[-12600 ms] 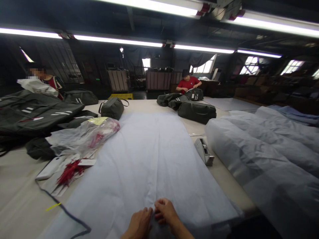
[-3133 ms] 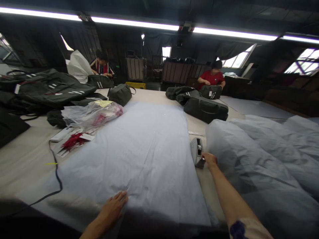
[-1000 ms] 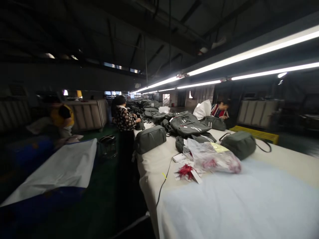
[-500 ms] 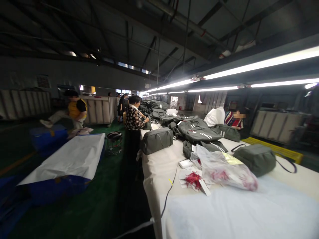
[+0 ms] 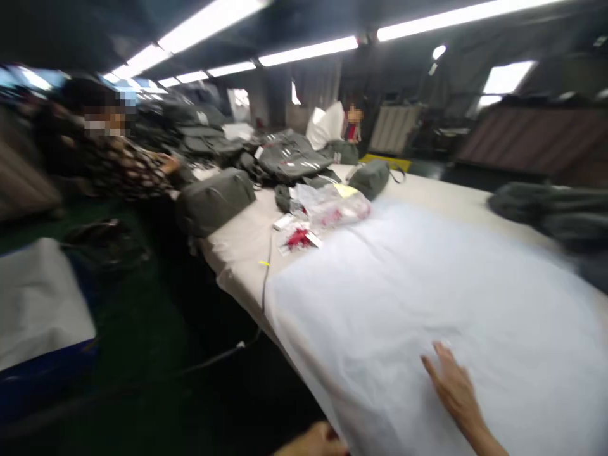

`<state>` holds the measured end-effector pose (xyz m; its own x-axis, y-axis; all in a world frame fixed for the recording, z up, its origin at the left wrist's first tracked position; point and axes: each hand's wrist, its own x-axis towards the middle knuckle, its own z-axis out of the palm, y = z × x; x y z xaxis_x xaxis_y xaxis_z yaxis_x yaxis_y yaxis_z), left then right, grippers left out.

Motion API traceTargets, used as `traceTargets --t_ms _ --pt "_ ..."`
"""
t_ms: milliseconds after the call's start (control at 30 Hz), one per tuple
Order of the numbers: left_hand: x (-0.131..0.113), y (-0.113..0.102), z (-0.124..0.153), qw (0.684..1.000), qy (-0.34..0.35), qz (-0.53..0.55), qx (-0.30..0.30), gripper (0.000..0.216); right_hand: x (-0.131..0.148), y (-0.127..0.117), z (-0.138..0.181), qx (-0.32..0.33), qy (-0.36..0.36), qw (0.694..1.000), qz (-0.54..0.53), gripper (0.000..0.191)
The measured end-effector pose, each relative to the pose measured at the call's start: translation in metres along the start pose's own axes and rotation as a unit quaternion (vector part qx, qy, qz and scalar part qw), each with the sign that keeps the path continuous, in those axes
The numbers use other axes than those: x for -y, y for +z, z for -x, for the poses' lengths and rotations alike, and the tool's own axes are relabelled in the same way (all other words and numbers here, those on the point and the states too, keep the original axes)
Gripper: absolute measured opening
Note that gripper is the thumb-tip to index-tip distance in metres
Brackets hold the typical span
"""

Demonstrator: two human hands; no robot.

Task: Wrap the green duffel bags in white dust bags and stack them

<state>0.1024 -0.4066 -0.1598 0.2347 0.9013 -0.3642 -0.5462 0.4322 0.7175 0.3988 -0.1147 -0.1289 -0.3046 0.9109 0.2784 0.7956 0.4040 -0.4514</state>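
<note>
A thin white sheet (image 5: pixel 408 291) lies spread over the near part of the long table, with its edge running down the table's left side. My right hand (image 5: pixel 451 383) is flat on the sheet, fingers stretched out and open. At the bottom of the view my left hand (image 5: pixel 316 441) is partly cut off and blurred; its fingers look curled at the sheet's left edge. Beyond the sheet lie white tags with red strings (image 5: pixel 298 239) and a clear plastic bag (image 5: pixel 327 206) with red and white contents.
Dark grey-green bags (image 5: pixel 216 201) stand along the table, several heaped farther back. More dark bags (image 5: pixel 551 209) lie at the right. A co-worker (image 5: pixel 128 164) in a patterned top is at the left side. A cord (image 5: pixel 266 285) hangs over the table edge. White-covered blue bin (image 5: pixel 42 304) stands left.
The view has swung right and down, showing more of the white sheet. Both my hands have come into view, the right one on the sheet, the left at its edge.
</note>
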Motion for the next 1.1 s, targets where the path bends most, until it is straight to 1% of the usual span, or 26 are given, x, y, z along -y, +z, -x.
traceTargets --t_ms 33,67,133,200,267,367,500,633,767,933,1100 --pt "0.007 0.006 -0.004 0.999 -0.035 0.014 -0.019 0.046 0.005 -0.010 0.012 -0.005 0.028 1.000 -0.001 0.076" --pt "0.013 0.011 -0.008 0.997 -0.066 0.024 -0.039 0.048 0.010 -0.019 0.023 0.001 0.027 1.000 -0.008 0.076" --pt "0.019 0.017 -0.015 0.991 -0.110 0.041 -0.065 0.056 0.021 -0.034 0.043 -0.003 0.016 1.000 -0.025 0.064" --pt "0.020 0.021 -0.019 0.987 -0.125 0.058 -0.087 0.064 0.030 -0.046 0.066 -0.001 -0.006 0.999 -0.038 0.050" --pt "0.018 0.025 -0.019 0.984 -0.117 0.075 -0.113 0.067 0.038 -0.055 0.089 0.008 -0.031 0.998 -0.049 0.040" --pt "0.020 0.037 -0.018 0.978 -0.087 0.100 -0.160 0.064 0.047 -0.060 0.117 0.038 -0.067 0.995 -0.065 0.032" --pt "0.035 0.059 -0.024 0.970 -0.052 0.129 -0.200 0.056 0.055 -0.063 0.147 0.065 -0.086 0.991 -0.084 0.027" --pt "0.051 0.077 -0.038 0.961 -0.023 0.145 -0.235 0.051 0.051 -0.070 0.175 0.071 -0.081 0.991 -0.084 0.028" --pt "0.060 0.090 -0.045 0.955 0.002 0.153 -0.254 0.045 0.044 -0.074 0.189 0.090 -0.084 0.990 -0.064 0.033" --pt "0.068 0.102 -0.043 0.953 0.013 0.160 -0.258 0.039 0.043 -0.073 0.186 0.132 -0.089 0.987 -0.033 0.035" --pt "0.074 0.109 -0.044 0.950 0.026 0.158 -0.267 0.040 0.044 -0.072 0.184 0.145 -0.085 0.985 -0.025 0.037"
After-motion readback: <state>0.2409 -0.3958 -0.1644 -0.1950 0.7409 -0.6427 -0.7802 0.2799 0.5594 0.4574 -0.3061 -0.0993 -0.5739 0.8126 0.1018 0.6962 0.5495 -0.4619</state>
